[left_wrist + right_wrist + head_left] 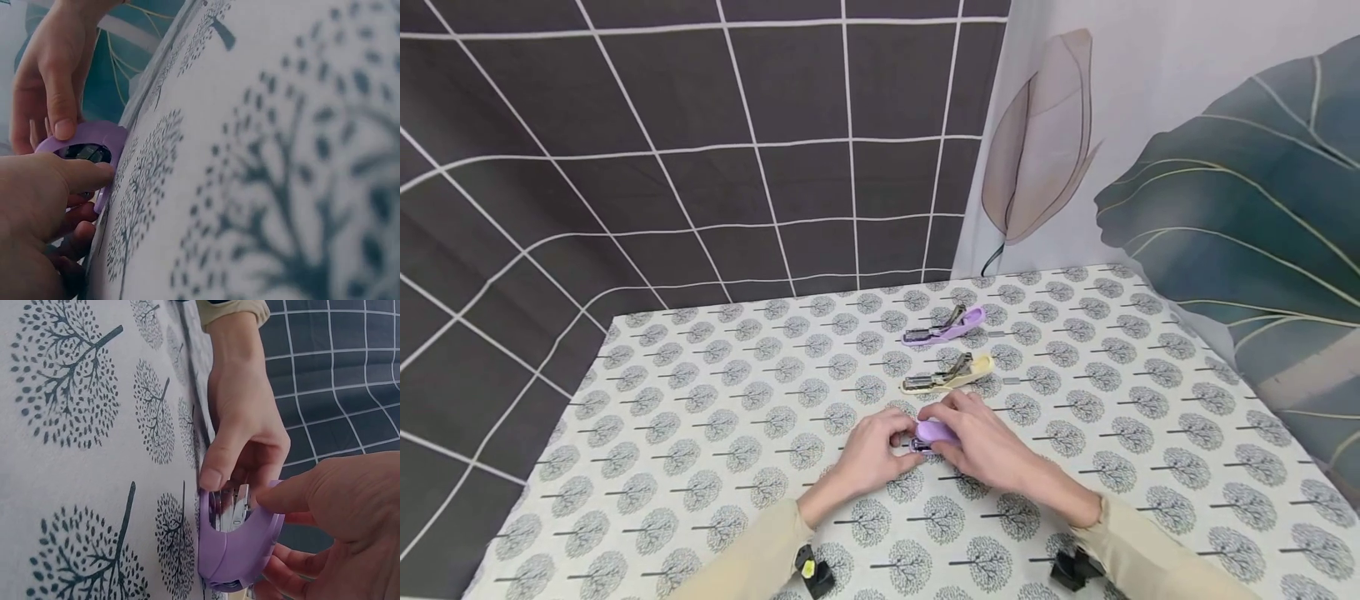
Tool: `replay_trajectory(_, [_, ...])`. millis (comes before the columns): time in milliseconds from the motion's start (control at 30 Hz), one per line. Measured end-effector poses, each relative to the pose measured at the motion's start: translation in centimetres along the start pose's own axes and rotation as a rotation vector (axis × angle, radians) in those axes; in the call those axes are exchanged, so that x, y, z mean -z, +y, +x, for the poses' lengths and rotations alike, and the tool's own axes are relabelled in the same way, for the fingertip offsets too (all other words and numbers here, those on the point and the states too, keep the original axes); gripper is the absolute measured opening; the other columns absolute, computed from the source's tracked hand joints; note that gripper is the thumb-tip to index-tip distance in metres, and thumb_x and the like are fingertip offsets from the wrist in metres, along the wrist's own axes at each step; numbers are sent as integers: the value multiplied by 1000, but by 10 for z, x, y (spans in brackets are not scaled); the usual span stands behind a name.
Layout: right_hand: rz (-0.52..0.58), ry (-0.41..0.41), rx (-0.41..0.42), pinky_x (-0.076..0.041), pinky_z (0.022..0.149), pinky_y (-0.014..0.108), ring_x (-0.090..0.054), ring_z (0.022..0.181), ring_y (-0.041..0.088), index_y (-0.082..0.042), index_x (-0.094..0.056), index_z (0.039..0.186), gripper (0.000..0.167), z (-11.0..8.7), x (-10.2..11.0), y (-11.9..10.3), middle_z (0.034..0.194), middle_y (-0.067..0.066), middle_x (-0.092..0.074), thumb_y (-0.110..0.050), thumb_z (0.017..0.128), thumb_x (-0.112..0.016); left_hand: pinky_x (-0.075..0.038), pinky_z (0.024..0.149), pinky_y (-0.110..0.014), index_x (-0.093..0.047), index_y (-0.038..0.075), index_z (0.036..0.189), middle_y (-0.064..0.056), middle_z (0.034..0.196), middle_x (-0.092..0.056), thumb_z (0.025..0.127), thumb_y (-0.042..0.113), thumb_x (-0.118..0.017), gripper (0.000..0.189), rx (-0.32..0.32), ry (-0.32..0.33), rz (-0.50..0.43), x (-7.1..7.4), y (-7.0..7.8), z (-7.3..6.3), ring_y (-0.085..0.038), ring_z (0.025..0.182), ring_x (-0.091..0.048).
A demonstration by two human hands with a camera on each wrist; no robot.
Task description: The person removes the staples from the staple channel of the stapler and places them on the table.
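Observation:
A small purple stapler sits on the patterned cloth between both hands, its metal inner part showing in the right wrist view. My left hand pinches the stapler's front end between thumb and fingers. From the other side, my right hand grips its purple body, thumb on one side and fingers on the other. Just beyond the hands lies a yellow stapler, opened up with its metal parts raised. Farther back is another purple stapler, opened the same way.
A tree-print cloth covers the table. Small grey strips, looking like staples, lie right of the yellow stapler and the far purple one. Behind hang a dark grid curtain and a leaf-print curtain.

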State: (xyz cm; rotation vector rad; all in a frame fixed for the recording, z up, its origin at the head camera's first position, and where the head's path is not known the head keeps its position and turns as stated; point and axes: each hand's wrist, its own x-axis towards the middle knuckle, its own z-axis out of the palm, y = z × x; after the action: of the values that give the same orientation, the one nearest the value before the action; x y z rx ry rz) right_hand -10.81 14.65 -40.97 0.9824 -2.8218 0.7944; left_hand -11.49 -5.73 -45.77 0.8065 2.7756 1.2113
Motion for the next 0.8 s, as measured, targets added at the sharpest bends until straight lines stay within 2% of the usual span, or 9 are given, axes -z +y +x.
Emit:
replay_trajectory(200, [0, -20, -9, -51, 76, 38, -54, 92, 20, -10, -68, 121, 41, 3, -2, -3, 101, 3, -60, -6, 82, -79, -43, 61, -20, -74, 10, 93, 7, 86, -61, 75, 12, -87, 22, 11, 22, -18, -4, -1, 0, -5, 68, -49])
replay_trajectory(467, [-7, -10, 22, -53, 79, 46, -58, 93, 24, -10, -69, 116, 37, 5, -4, -5, 103, 5, -63, -5, 81, -79, -43, 60, -21, -75, 10, 92, 8, 84, -61, 74, 11, -87, 21, 37, 51, -40, -6, -4, 0, -7, 68, -49])
replay_trajectory(633, [-13, -17, 14, -53, 79, 46, -58, 95, 25, -9, -68, 116, 36, 4, -4, -6, 102, 4, -64, -3, 82, -78, -42, 60, -21, -75, 11, 92, 7, 79, -59, 74, 11, -87, 22, 59, 55, -56, -6, -3, -1, -7, 67, -48])
replay_trajectory(800, [-3, -7, 15, -53, 78, 45, -57, 95, 24, -7, -67, 117, 36, 2, -5, -5, 102, 4, -64, -1, 82, -76, -40, 59, -21, -75, 12, 91, 8, 75, -56, 74, 12, -87, 20, 51, 69, -58, -7, -3, -1, -5, 66, -46])
